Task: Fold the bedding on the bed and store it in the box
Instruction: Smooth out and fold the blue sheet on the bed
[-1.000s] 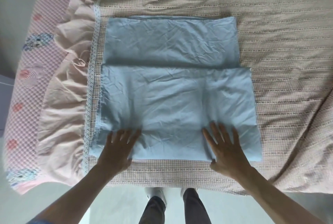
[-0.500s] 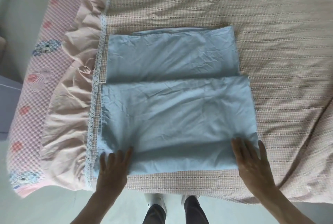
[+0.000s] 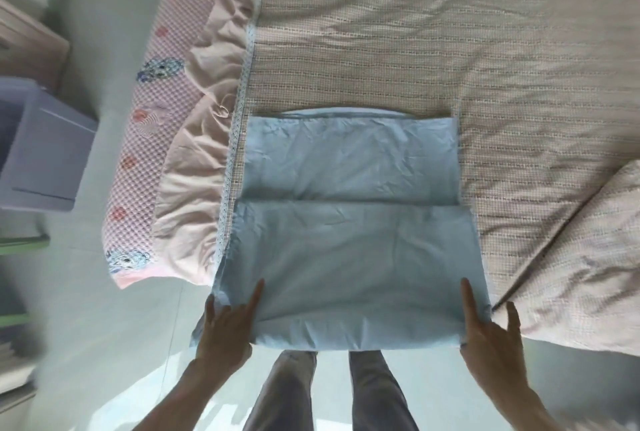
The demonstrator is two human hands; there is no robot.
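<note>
Since the earlier frames both hands have been slid outward from the middle of the blue bedding point(image 3: 349, 257) to its two near corners, and the near edge has been drawn past the edge of the bed point(image 3: 381, 49), so that it now overhangs the floor point(image 3: 114, 309). The left hand point(image 3: 227, 330) is seen gripping the near-left corner, thumb on top and fingers apparently tucked beneath; the right hand point(image 3: 491, 333) is held against the near-right corner with the index finger laid along the side edge, though whether cloth is pinched cannot be told. The bedding is judged light, soft and limp, likely to sag and unfold if lifted by one edge, so support under both corners of the folded stack is called for. Beyond it, the striped, rumpled bed cover is spread. A lavender box point(image 3: 45, 150) is stood on the floor well to the left of the bedding.
</note>
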